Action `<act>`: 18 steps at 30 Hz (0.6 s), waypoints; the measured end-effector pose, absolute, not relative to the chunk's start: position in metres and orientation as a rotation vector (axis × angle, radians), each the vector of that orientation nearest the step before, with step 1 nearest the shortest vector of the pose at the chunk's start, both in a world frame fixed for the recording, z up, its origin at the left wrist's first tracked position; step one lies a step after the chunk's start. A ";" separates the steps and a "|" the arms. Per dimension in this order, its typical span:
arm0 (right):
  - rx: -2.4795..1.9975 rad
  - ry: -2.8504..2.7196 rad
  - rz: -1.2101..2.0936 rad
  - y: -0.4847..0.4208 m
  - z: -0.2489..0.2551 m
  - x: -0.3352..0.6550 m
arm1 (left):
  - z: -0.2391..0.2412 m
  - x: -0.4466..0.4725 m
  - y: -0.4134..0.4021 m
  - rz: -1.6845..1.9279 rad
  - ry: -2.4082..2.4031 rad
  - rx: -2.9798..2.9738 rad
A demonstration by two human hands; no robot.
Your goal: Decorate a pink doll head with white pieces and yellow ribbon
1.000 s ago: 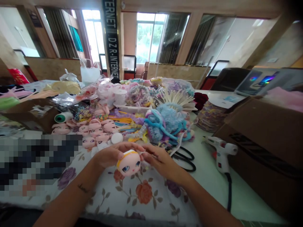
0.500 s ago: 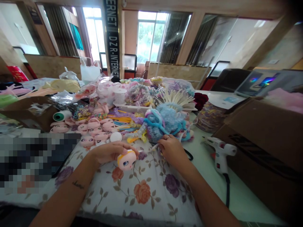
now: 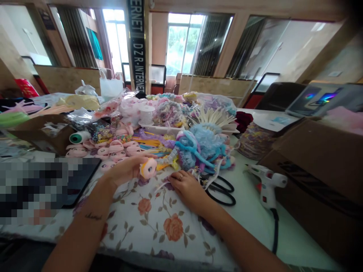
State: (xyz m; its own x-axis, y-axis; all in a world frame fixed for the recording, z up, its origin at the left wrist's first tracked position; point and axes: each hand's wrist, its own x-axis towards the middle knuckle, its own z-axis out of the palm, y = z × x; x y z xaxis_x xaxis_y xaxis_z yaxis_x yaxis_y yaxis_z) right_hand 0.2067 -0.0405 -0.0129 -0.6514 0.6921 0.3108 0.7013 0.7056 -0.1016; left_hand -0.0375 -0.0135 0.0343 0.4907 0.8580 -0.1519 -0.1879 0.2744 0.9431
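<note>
My left hand (image 3: 127, 170) is closed round a small doll head (image 3: 148, 169), pale pink with a yellow rim and a painted eye. Just right of it, my right hand (image 3: 185, 187) is low over the flowered cloth, its fingers pinched on a thin white ribbon (image 3: 162, 186). One end of the ribbon pokes out to the left of the fingers. Past the wrist, a white strip (image 3: 214, 174) trails over black-handled scissors (image 3: 222, 190). Beyond my hands lies a fluffy bundle of blue and purple yarn (image 3: 195, 147).
Several more doll heads (image 3: 116, 149) lie behind my left hand. A white glue gun (image 3: 268, 185) stands at the right beside a cardboard box (image 3: 314, 173). A dark tablet (image 3: 82, 181) is at the left, next to a blurred-out patch. A thread spool (image 3: 79, 137) lies farther back.
My right hand has moved left and nearer, away from the yarn bundle, drawing the white ribbon along and uncovering the scissors. My left hand has raised and turned the doll head.
</note>
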 end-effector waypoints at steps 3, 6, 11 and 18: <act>-1.185 -2.454 -0.052 -0.039 -0.013 0.207 | 0.033 -0.035 -0.009 0.974 0.668 0.895; -1.114 -2.266 0.078 -0.040 -0.008 0.209 | 0.028 -0.026 -0.006 1.033 0.566 0.747; -0.946 -1.958 0.190 -0.046 0.004 0.212 | 0.022 -0.014 -0.009 1.028 0.521 0.662; -1.064 -1.547 0.841 -0.050 0.011 0.196 | 0.021 0.003 -0.026 1.073 0.578 0.985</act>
